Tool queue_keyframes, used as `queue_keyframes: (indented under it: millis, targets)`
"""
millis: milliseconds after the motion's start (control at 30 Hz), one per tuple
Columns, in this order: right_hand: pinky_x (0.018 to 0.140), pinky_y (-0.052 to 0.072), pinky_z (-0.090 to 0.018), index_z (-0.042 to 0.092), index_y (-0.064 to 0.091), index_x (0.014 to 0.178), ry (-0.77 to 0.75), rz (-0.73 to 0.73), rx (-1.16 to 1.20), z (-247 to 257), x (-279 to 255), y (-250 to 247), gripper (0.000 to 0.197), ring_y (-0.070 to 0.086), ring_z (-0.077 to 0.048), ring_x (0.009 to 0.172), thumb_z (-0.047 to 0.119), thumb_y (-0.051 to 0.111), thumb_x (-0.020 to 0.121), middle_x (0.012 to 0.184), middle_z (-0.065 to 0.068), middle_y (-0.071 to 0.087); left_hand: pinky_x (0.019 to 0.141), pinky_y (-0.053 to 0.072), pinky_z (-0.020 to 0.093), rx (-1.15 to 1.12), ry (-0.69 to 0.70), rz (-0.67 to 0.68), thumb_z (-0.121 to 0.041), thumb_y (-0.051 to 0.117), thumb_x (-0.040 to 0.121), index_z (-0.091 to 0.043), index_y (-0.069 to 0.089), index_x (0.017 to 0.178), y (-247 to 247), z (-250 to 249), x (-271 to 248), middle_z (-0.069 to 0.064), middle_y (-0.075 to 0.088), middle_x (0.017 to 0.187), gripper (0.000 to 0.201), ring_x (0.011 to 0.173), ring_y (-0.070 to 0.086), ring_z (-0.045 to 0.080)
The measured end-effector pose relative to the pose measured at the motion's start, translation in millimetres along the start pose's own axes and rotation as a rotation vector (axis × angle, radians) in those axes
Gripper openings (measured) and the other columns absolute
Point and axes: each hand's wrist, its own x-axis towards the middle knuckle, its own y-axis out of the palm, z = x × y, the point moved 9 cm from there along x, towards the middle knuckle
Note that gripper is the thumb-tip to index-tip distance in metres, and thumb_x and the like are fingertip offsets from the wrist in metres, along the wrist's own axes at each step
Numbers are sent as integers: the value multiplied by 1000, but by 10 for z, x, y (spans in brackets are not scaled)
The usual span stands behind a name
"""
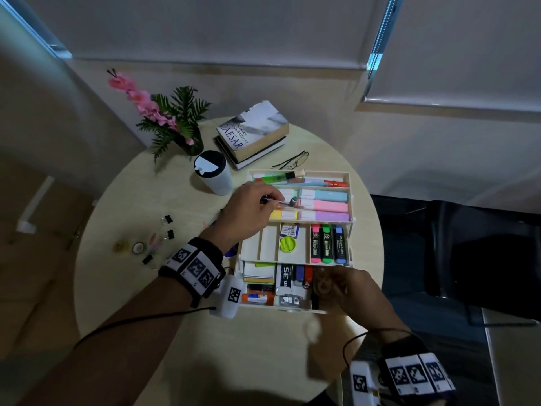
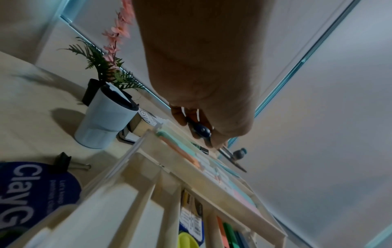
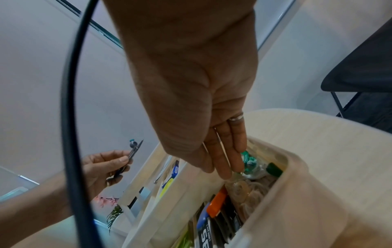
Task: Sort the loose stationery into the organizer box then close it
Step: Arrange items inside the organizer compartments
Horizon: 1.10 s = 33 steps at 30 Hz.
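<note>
here the left hand [image 1: 248, 210] pinches a compass [image 1: 282, 202] above the organizer box [image 1: 349, 183]; the right hand [image 1: 351, 291], fingers straight, reaches into its front tray holding nothing.

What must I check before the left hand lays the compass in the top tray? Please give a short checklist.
1. Left hand grips the compass: ok.
2. Organizer box is open, trays spread: ok.
3. Free space in the top tray for the compass: cannot tell, pastel highlighters fill much of it.
4. Right hand clear of the top tray: ok, it is at the lowest tray.
5. Loose items all sorted: not ok, binder clips and tape rolls lie on the table.
</note>
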Motion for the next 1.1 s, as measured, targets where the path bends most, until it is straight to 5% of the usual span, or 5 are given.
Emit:
queue_keyframes:
  millis: [133, 433, 700, 900, 1100]
  targets:
    - [67, 54, -38, 23, 75, 96, -56, -33, 23, 75, 20, 26, 18, 65, -14, 73, 8, 66, 90, 84, 5, 75, 90, 52, 47, 140, -5, -168, -15, 68, 93, -24, 77, 103, -132, 12, 322, -5, 73, 101, 17, 99, 59, 24]
    - [66, 51, -31, 27, 74, 98, -113, -74, 6, 333, 25, 69, 19, 63, -9, 74, 10, 67, 94, 84, 14, 71, 97, 45, 47, 344, -7, -111, -26, 70, 94, -28, 78, 107, 67, 144, 483, -1, 63, 110, 16, 110, 53, 24]
    - [66, 45, -35, 17, 66, 91, -353, 125, -28, 1703, 284, 954, 14, 62, -23, 77, 5, 58, 90, 86, -3, 67, 79, 44, 16, 127, -114, -41, -13, 71, 94, -16, 75, 113, -945, 990, -217, 1, 60, 113, 19, 89, 55, 11]
    - [89, 58, -47, -2, 54, 134, -274, 231, -282, 2394, 781, 2006, 51, 61, -46, 115, -11, 58, 84, 135, -30, 51, 81, 50, 26, 184, -366, 266, -18, 74, 92, -20, 76, 108, -1024, 2113, -1323, -1, 67, 105, 17, 91, 65, 14]
    - [110, 43, -51, 7, 28, 157, -13, 139, -378, 2328, 1202, 2167, 61, 43, -46, 134, 15, 52, 102, 150, -25, 35, 84, 52, 27, 151, -415, 360, -19, 75, 92, -19, 74, 118, -736, 2619, -2032, 0, 70, 118, 26, 104, 68, 17]
